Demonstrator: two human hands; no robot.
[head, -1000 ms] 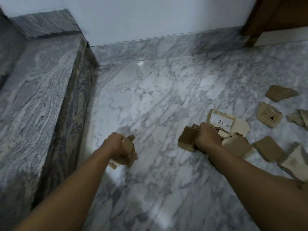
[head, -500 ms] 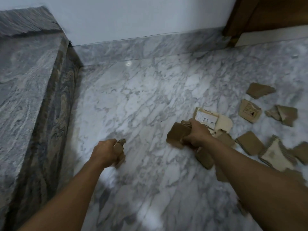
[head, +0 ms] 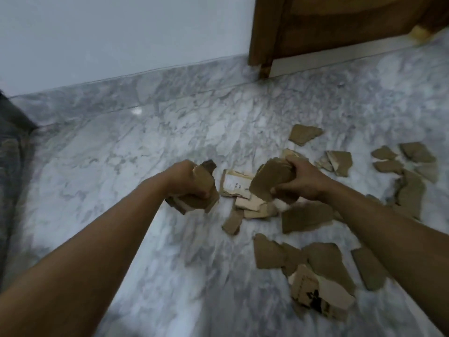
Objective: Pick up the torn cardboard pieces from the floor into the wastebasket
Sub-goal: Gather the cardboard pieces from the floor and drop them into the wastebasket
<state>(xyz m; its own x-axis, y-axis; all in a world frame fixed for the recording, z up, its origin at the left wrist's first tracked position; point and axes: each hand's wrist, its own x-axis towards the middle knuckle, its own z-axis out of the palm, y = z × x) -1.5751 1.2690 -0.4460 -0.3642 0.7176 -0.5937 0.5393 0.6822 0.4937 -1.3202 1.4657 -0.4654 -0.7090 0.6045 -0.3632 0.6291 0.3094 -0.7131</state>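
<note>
My left hand (head: pixel 187 182) is closed around a bunch of torn brown cardboard pieces (head: pixel 206 188), held a little above the marble floor (head: pixel 121 166). My right hand (head: pixel 300 177) grips a stack of brown cardboard pieces (head: pixel 269 178) just to the right of it. Between and below the two hands lies a piece with a white printed label (head: pixel 237 184). Several more torn pieces are scattered on the floor to the right and near me, among them a large one (head: pixel 307 215) and one with black print (head: pixel 313 295). No wastebasket is in view.
A white wall with a marble skirting (head: pixel 170 86) runs along the back. A brown wooden door (head: pixel 340 25) stands at the upper right. A dark grey stone step (head: pixel 12 147) rises at the left edge.
The view has swung to the right, so the stone step has slid to the left edge and more pieces show. My two hands have come closer together, each still holding cardboard.
</note>
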